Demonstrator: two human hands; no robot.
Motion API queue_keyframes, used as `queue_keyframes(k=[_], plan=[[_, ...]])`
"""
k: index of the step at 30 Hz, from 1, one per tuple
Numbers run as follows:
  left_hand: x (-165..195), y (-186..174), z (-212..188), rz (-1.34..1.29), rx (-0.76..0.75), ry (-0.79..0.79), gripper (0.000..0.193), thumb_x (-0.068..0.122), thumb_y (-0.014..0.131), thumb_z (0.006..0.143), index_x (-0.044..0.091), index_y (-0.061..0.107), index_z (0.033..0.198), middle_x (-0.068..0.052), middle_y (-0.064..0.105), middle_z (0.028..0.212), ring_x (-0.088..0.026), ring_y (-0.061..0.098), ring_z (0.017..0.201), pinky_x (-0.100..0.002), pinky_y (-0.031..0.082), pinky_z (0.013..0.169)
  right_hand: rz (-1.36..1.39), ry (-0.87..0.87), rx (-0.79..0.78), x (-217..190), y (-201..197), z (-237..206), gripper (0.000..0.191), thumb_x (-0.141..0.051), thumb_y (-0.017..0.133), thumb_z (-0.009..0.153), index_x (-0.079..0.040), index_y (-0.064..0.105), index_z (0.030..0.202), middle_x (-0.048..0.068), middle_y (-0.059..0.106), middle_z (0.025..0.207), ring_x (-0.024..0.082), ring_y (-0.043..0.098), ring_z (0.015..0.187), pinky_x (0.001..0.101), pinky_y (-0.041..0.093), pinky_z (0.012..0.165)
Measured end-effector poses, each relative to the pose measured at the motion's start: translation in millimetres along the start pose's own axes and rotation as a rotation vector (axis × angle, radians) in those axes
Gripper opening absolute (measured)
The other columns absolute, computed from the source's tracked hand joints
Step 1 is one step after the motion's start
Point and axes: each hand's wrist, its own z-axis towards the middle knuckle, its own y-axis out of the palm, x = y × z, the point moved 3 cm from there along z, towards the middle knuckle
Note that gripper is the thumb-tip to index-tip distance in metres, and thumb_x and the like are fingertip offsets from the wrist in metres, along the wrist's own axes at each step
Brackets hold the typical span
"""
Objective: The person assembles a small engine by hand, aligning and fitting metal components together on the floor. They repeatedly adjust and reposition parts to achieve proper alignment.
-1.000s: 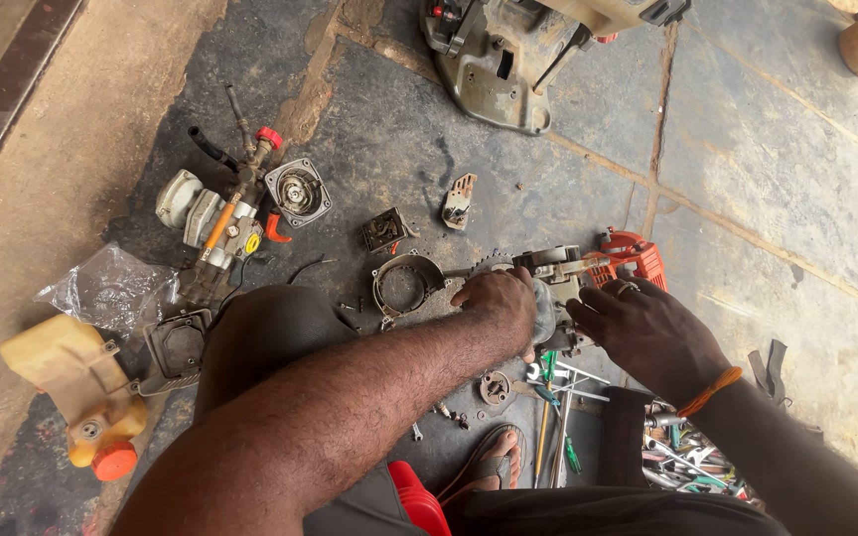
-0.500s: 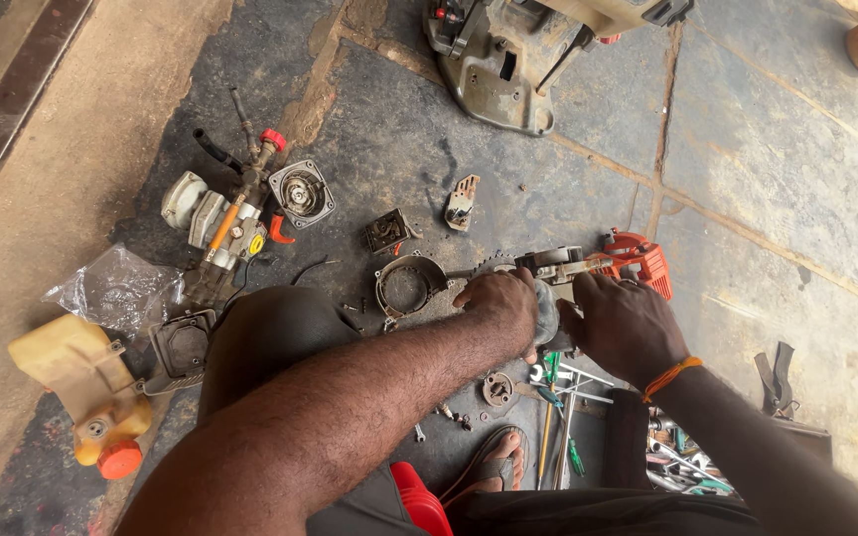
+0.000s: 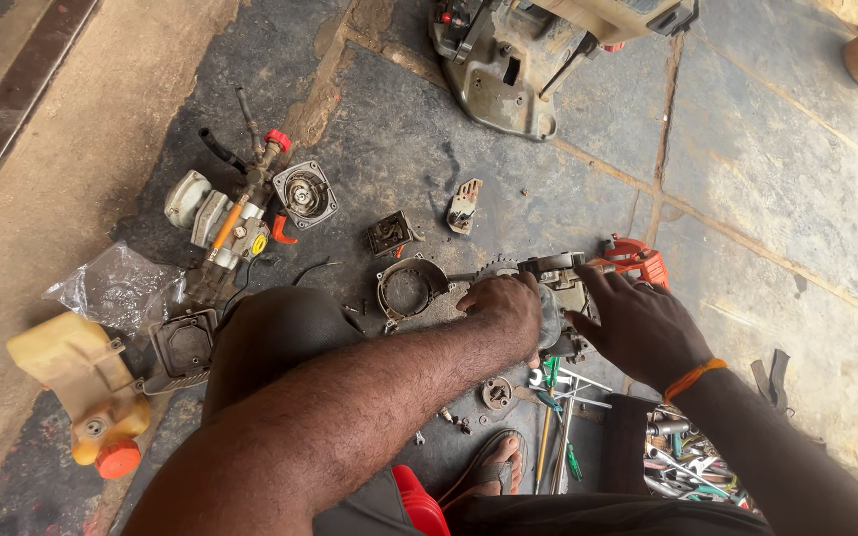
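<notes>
- The floor (image 3: 777,169) is oil-stained stone slabs, and you work squatting low over it, so every part lies within arm's reach.
- A large machine body (image 3: 508,60) sits at the top, well apart from your hands, out of the way.
- The yellow tank (image 3: 76,382) with its orange cap rests far left, next to a crumpled plastic bag (image 3: 116,288).
- The engine (image 3: 568,298), grey metal with an orange cover at its right end, lies on the floor in front of you, between your two hands. That is the piece you are working on.
- Your left hand (image 3: 503,313) presses down on the engine's left side, fingers curled over it; I judge this steadies it.
- Your right hand (image 3: 638,328) lies spread over the engine's right side, fingers pointing toward the left hand. Whether it grips a small part, I cannot tell. The hands are close together, not quite touching.
- The carburettor group (image 3: 235,223) and a round recoil part (image 3: 303,194) lie upper left, laid out apart.
- A ring housing (image 3: 409,288) sits just beside your left hand.
- Screwdrivers (image 3: 553,417) lie near your foot, and a heap of sockets (image 3: 687,457) is under your right forearm.
- Against half a second ago: your right hand has slid left, further onto the engine, covering more of it; the left hand has barely moved.
</notes>
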Motion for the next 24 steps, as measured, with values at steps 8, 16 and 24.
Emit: queue_keyframes(k=[8, 16, 24], plan=[[2.0, -0.1, -1.0, 0.027, 0.018, 0.024, 0.14, 0.073, 0.088, 0.068, -0.018, 0.019, 0.149, -0.039, 0.062, 0.125, -0.046, 0.07, 0.108, -0.053, 0.065, 0.084, -0.551, -0.43, 0.1, -20.5, -47.7, -16.9, 0.048, -0.023, 0.06, 0.086, -0.026, 0.062, 0.134, -0.004, 0.061, 0.137, 0.017, 0.063, 0.118, 0.0384, 0.044, 0.106], [-0.2, -1.8, -0.4, 0.027, 0.019, 0.019, 0.14, 0.079, 0.084, 0.069, -0.018, 0.019, 0.148, -0.038, 0.06, 0.127, -0.047, 0.069, 0.109, -0.051, 0.065, 0.083, -0.399, -0.325, -0.022, -18.3, -31.0, -11.4, 0.022, -0.03, 0.054, 0.099, -0.022, 0.07, 0.111, -0.002, 0.072, 0.096, 0.017, 0.069, 0.094, 0.0369, 0.048, 0.098], [1.0, 2.7, 4.5, 0.023, -0.006, 0.003, 0.144, 0.077, 0.082, 0.069, -0.017, 0.014, 0.154, -0.037, 0.066, 0.121, -0.044, 0.073, 0.106, -0.051, 0.065, 0.084, 0.267, 0.417, -0.184, -41.6, -3.1, -9.9, 0.058, -0.045, 0.036, 0.107, -0.008, 0.074, 0.083, 0.014, 0.07, 0.071, 0.035, 0.073, 0.066, 0.0499, 0.06, 0.071]])
